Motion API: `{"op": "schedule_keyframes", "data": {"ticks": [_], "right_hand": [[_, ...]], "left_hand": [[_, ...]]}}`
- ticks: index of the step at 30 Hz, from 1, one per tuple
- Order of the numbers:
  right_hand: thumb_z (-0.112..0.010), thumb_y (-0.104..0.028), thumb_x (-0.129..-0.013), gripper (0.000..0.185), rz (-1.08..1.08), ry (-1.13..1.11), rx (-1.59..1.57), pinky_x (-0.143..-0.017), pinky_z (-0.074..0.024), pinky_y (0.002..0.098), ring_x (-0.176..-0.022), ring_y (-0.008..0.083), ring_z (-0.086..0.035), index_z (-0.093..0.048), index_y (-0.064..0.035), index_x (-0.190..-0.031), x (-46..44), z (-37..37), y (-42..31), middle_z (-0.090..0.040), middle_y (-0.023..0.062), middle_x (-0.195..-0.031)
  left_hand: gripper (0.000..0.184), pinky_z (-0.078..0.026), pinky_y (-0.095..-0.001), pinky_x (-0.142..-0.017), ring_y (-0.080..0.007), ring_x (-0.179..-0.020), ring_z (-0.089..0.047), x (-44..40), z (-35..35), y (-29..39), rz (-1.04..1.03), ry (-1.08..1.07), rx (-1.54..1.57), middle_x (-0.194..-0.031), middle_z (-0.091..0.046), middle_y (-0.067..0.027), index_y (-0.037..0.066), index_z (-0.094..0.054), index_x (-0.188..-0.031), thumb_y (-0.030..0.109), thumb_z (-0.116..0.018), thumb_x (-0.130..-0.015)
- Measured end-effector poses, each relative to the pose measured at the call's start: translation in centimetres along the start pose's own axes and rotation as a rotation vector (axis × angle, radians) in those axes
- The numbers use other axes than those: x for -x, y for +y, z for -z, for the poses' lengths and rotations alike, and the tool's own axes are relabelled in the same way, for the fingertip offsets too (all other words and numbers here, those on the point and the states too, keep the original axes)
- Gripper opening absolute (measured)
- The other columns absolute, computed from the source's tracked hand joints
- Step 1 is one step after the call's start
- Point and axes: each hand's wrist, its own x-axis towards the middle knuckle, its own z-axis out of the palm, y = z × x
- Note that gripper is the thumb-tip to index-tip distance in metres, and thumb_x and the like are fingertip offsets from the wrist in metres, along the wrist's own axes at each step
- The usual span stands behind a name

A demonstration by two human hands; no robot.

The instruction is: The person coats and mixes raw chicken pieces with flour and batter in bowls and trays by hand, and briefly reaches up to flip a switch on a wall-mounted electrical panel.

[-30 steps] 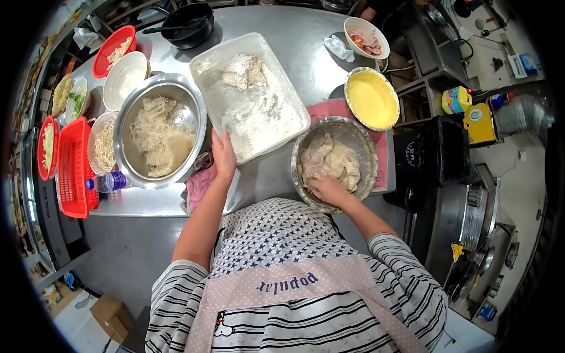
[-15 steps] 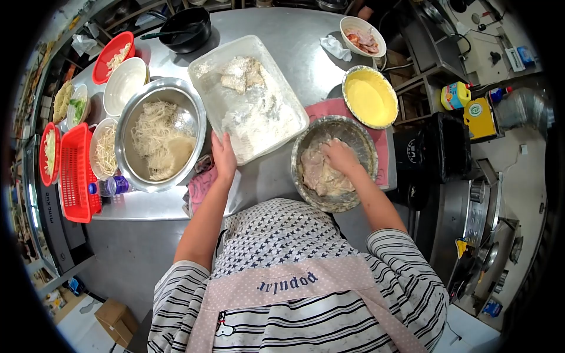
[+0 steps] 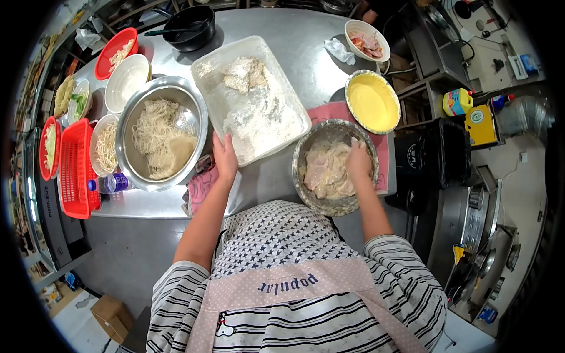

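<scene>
My left hand (image 3: pixel 225 157) rests against the near left edge of a white rectangular tray (image 3: pixel 206 103), its fingers stretched out. White flour (image 3: pixel 265 120) covers part of the tray, and a flour-coated piece of meat (image 3: pixel 245 75) lies at its far end. My right hand (image 3: pixel 359 162) is inside a metal bowl (image 3: pixel 303 191), at the right side of pale raw meat (image 3: pixel 326 167) in a wet coating. Its fingers point down and are partly hidden and blurred, so their grip is unclear. The bowl stands partly on a pink cloth (image 3: pixel 384 170).
Beyond the meat bowl stand a bowl of yellow liquid (image 3: pixel 372 100) and a bowl of sliced meat (image 3: pixel 366 44). To the left are a steel bowl of thin noodles (image 3: pixel 156 138), a red basket (image 3: pixel 76 170), a bottle (image 3: pixel 110 183) and a black pan (image 3: pixel 194 29).
My right hand has moved from the middle of the meat to the right side of the bowl, uncovering more of the meat. My left hand stays at the tray edge.
</scene>
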Motion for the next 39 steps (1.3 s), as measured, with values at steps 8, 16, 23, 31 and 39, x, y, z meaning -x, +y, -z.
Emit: {"op": "schedule_keyframes", "data": {"ticks": [8,16,23,31,39], "right_hand": [[-0.065,-0.017,-0.070,0.032,0.335,-0.298,-0.142,-0.074,-0.0480,0.0440,-0.084,0.0388,-0.059,-0.060,-0.0014,-0.097,2.0,-2.5,-4.3,-0.062,0.0199,-0.089],[-0.064,-0.011,-0.069,0.018,0.309,-0.431,-0.660,-0.069,-0.0471,0.0376,-0.075,0.0318,-0.060,-0.062,-0.0016,-0.084,0.3,-1.0,-0.3,-0.062,0.0174,-0.081],[-0.061,-0.008,-0.069,0.017,0.448,-0.212,-0.663,-0.065,-0.0461,0.0378,-0.073,0.0307,-0.057,-0.059,-0.0033,-0.086,1.6,2.7,-1.4,-0.058,0.0150,-0.080],[-0.060,-0.010,-0.074,0.017,0.664,-0.397,-0.367,-0.070,-0.0465,0.0415,-0.077,0.0307,-0.056,-0.059,-0.0027,-0.089,8.2,-2.3,-3.9,-0.059,0.0147,-0.081],[-0.057,0.001,-0.076,0.026,-0.176,-0.579,-1.343,-0.075,-0.0472,0.0278,-0.088,0.0132,-0.058,-0.056,-0.0026,-0.101,5.3,-1.8,0.6,-0.061,0.0047,-0.091]], "left_hand": [[0.045,-0.033,-0.0306,-0.097,-0.0227,-0.113,-0.045,-0.4,-0.1,-2.0,0.014,-0.008,0.040,-0.127,-0.046,-0.0174,-0.005,-0.033,-0.132,0.019,-0.043,-0.095],[0.045,-0.033,-0.0321,-0.098,-0.0250,-0.115,-0.045,0.0,0.1,-0.1,0.025,-0.042,0.021,-0.127,-0.046,-0.0186,-0.006,-0.035,-0.130,0.020,-0.044,-0.094],[0.046,-0.033,-0.0321,-0.098,-0.0250,-0.114,-0.046,-0.3,-0.3,-1.5,-0.032,0.007,-0.005,-0.125,-0.047,-0.0184,-0.006,-0.035,-0.130,0.020,-0.044,-0.094],[0.046,-0.033,-0.0312,-0.097,-0.0245,-0.113,-0.047,0.0,0.0,-0.4,0.023,-0.025,0.021,-0.125,-0.048,-0.0183,-0.006,-0.034,-0.130,0.021,-0.044,-0.094],[0.045,-0.035,-0.0334,-0.095,-0.0283,-0.110,-0.049,-0.1,-0.1,-0.7,-0.010,0.012,-0.003,-0.121,-0.051,-0.0205,-0.005,-0.036,-0.129,0.019,-0.046,-0.093]]}}
